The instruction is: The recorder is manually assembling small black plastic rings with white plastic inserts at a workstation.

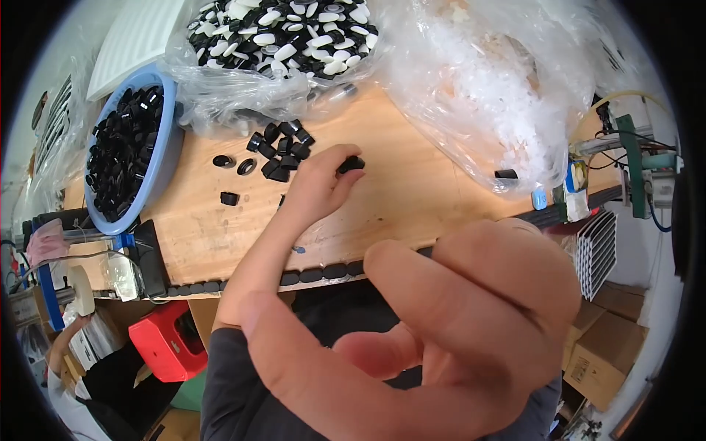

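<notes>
L hand [318, 185] is pinching a blk cap [351, 165] betw. thumb & fingers, near middle of table [419, 198]; R hand [478, 316] (v. close to cam) is hovering half-curled, thumb apart, can't tell if it's gripping anything. Loose blk caps [284, 146] are lying just left of L hand.

At the table's [419, 198] left edge, one blue basin [170, 147] is counted; along the far edge, two clear bags [235, 99]. Between them, two black rings [223, 161] and about eleven clustered black caps [284, 146] are seen.
</notes>
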`<state>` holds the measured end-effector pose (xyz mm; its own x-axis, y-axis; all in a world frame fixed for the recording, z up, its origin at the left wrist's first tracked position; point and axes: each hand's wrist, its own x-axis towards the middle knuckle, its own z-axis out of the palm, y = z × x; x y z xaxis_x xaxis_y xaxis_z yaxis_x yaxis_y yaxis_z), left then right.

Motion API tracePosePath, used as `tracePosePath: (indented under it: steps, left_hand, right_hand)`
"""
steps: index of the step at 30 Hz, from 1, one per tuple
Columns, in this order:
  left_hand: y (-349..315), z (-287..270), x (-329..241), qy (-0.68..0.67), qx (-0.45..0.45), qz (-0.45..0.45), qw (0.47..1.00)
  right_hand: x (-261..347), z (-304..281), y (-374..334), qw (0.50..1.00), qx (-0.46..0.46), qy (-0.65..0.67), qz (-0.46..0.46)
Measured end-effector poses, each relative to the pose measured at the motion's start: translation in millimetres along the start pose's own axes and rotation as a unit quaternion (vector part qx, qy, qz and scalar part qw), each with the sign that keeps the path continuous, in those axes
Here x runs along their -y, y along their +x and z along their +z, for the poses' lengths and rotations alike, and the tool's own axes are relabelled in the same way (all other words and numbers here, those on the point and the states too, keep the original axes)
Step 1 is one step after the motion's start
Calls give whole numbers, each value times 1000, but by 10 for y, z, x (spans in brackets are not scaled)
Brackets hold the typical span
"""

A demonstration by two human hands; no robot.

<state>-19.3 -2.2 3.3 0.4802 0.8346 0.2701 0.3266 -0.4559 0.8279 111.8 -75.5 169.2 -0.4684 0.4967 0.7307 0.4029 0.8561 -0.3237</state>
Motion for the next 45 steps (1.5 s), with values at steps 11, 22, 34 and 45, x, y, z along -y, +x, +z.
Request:
tracePosePath:
  steps: [11, 22, 34, 45]
  left_hand:
    - [-10, -87, 78, -47, -71, -81, 993]
    - [51, -68, 198, -332, -40, -148, 931]
    - [13, -21, 234, -285, -1, -135, 949]
    - [59, -132, 167, -563, -11, -126, 817]
  right_hand:
    - [-1857, -455, -887, 910, -18, -280, 306]
    - [-2555, -716, -1359, 836, 171, -275, 443]
    - [-3922, -890, -1403, 800, 79, -408, 433]
    - [-2983, -792, -1111, 919, -70, -200, 332]
